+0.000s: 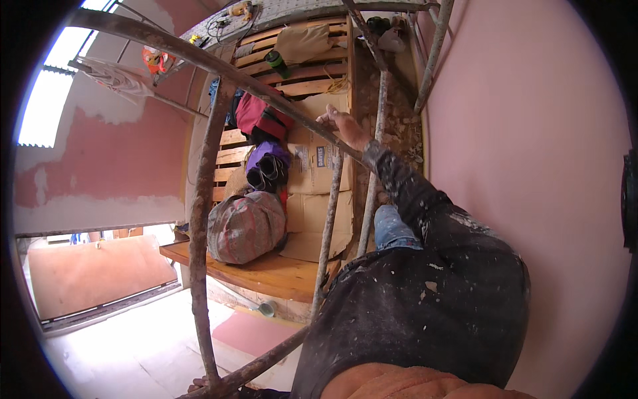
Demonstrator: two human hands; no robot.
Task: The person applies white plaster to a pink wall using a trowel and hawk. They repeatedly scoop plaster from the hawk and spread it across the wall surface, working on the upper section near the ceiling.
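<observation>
My right hand reaches out in a dark, paint-spattered sleeve, beside a rusty scaffold bar. Its fingers are apart and loosely bent, with nothing seen in them; whether the hand touches the bar is unclear. At the bottom left, the fingers of my left hand wrap round a scaffold pipe where it meets an upright pole. Most of that hand is cut off by the picture's edge. Below me, my blue jeans show between the scaffold poles and my dark shirt.
On a slatted wooden platform lie cardboard, a checked bag, a red bag, dark shoes and a green-black tumbler. A pink wall rises at right. Another scaffold pole crosses nearby. A yellow power tool lies far off.
</observation>
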